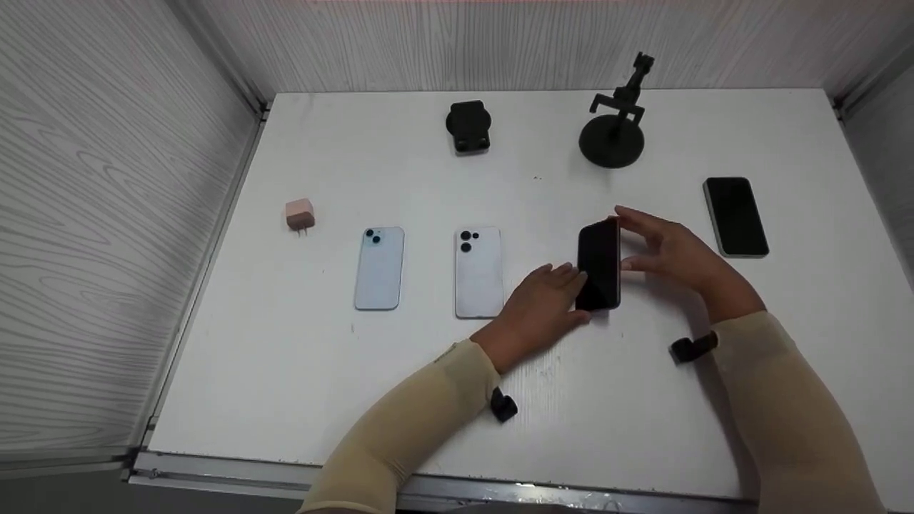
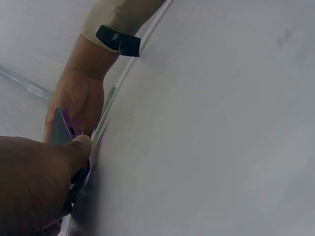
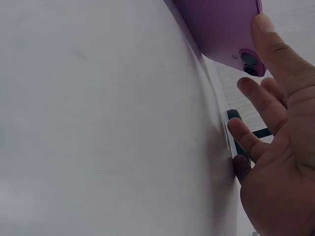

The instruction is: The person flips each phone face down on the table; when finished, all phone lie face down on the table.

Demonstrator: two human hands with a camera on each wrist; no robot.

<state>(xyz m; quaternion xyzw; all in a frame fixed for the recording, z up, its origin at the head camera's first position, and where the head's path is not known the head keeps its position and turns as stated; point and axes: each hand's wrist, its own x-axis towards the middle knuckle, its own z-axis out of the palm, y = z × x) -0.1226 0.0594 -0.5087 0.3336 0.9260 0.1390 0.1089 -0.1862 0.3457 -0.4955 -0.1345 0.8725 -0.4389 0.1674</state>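
Observation:
A phone [image 1: 598, 264] with a dark screen and a purple back is tilted over the white table, its right long edge raised. My left hand [image 1: 537, 308] holds its lower left part, fingers at the left edge and thumb [image 2: 82, 142] by the bottom end. On the other side, my right hand [image 1: 675, 257] has its thumb [image 3: 268, 37] on the raised edge and its index finger near the top corner. The other right fingers are spread, apart from the phone. Two camera lenses show on the purple back [image 3: 221, 29] in the right wrist view.
Left of the hands lie a white phone [image 1: 478, 278] and a light blue phone [image 1: 379, 275], backs up. A pink charger plug [image 1: 300, 214] sits farther left. Behind are a folded black stand [image 1: 469, 127] and an upright black phone holder [image 1: 613, 139]. Another dark-screened phone [image 1: 736, 218] lies at right.

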